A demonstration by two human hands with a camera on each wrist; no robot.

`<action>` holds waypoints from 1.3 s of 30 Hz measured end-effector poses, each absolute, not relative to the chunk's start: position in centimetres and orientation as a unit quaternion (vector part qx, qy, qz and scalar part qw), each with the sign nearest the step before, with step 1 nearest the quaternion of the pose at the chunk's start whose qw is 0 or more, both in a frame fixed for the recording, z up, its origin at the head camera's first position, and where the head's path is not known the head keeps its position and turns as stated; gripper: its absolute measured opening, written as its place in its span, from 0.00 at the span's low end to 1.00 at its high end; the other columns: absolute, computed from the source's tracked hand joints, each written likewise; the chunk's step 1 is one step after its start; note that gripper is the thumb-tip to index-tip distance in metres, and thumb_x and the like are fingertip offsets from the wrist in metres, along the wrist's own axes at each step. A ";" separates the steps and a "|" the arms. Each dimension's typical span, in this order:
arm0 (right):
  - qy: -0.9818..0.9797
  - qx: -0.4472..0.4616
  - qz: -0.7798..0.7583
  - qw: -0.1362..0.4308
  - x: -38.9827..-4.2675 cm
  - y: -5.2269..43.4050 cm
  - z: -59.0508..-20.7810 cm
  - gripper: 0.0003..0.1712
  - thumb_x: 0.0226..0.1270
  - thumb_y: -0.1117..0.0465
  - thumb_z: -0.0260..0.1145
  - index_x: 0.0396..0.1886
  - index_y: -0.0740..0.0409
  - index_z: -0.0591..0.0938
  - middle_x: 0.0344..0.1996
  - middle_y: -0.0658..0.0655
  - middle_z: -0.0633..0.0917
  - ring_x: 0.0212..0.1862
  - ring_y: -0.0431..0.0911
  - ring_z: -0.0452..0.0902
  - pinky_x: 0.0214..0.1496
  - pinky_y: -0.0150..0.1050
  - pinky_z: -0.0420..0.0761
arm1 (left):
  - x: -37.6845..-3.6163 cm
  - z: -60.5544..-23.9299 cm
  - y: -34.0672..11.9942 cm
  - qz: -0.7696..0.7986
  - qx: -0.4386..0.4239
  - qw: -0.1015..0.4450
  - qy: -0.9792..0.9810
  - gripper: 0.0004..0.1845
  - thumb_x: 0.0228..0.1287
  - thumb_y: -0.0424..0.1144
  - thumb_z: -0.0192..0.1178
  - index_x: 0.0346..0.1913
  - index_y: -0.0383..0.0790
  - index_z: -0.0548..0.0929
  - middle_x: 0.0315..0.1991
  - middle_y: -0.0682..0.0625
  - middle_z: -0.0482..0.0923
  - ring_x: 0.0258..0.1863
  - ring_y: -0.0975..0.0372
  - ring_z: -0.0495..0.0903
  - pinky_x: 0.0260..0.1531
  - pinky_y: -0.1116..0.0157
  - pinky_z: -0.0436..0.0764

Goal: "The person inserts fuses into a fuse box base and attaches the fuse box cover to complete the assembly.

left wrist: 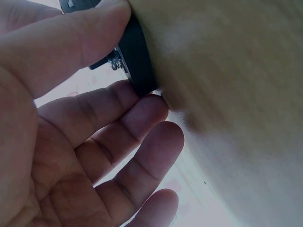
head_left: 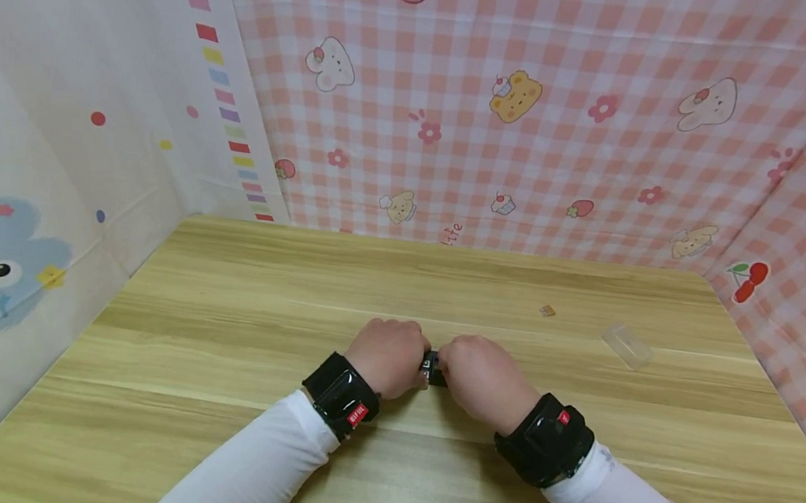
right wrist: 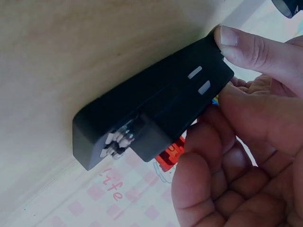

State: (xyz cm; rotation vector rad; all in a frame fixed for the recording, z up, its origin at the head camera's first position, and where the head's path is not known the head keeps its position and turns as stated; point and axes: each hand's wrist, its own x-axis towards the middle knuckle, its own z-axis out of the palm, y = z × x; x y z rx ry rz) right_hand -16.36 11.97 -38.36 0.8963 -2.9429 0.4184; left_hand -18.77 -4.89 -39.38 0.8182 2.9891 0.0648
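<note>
Between both hands is a small black plastic device [head_left: 435, 369] with a boxy body. The right wrist view shows two pale slots on the device [right wrist: 161, 90] and metal contacts [right wrist: 117, 142] at one end. Coiled metal [left wrist: 114, 61] shows beside the body in the left wrist view. My left hand [head_left: 389, 357] pinches it between thumb and index finger, the other fingers loosely bent below. My right hand [head_left: 487, 378] grips it from the other side with thumb and curled fingers. A red piece [right wrist: 170, 153] shows beside the right fingers, partly hidden; I cannot tell if it is attached.
To the right on the wooden table [head_left: 229, 293] lie a small orange-brown piece [head_left: 547, 311] and a clear plastic piece [head_left: 627, 346]. A pink checked cloth [head_left: 467, 154] hangs behind the table, and a white printed cloth [head_left: 133, 64] hangs at the left.
</note>
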 end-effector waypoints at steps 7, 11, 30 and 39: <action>-0.949 0.274 0.156 -0.015 -16.4 12.4 -37.9 0.07 0.66 0.70 0.73 0.30 0.54 0.91 0.26 0.45 0.86 0.27 0.36 0.72 0.31 0.33 0.76 | -18.8 -39.4 -4.9 0.018 0.267 0.024 0.963 0.16 0.52 0.57 0.80 0.32 0.51 0.89 0.33 0.55 0.85 0.28 0.61 0.80 0.34 0.59 0.79; -0.947 0.275 0.163 -0.021 -16.5 12.8 -37.7 0.06 0.66 0.69 0.73 0.33 0.56 0.92 0.30 0.47 0.89 0.29 0.36 0.75 0.35 0.34 0.79 | -18.8 -39.4 -4.9 0.014 0.266 0.029 0.964 0.16 0.53 0.57 0.80 0.33 0.50 0.89 0.32 0.55 0.83 0.27 0.62 0.78 0.33 0.59 0.78; -0.959 0.247 0.137 0.001 -17.5 15.3 -37.0 0.03 0.67 0.66 0.74 0.34 0.56 0.92 0.31 0.50 0.90 0.31 0.38 0.79 0.36 0.36 0.82 | -18.8 -39.2 -4.8 0.003 0.259 0.040 0.965 0.19 0.55 0.58 0.78 0.42 0.49 0.91 0.37 0.54 0.85 0.31 0.60 0.80 0.40 0.57 0.80; -0.958 0.256 0.128 0.014 -17.7 15.7 -37.3 0.04 0.67 0.66 0.74 0.34 0.54 0.92 0.30 0.50 0.90 0.31 0.39 0.79 0.37 0.38 0.82 | -18.7 -39.2 -4.9 0.001 0.262 0.041 0.964 0.20 0.56 0.59 0.78 0.43 0.49 0.91 0.37 0.54 0.85 0.31 0.60 0.80 0.40 0.57 0.80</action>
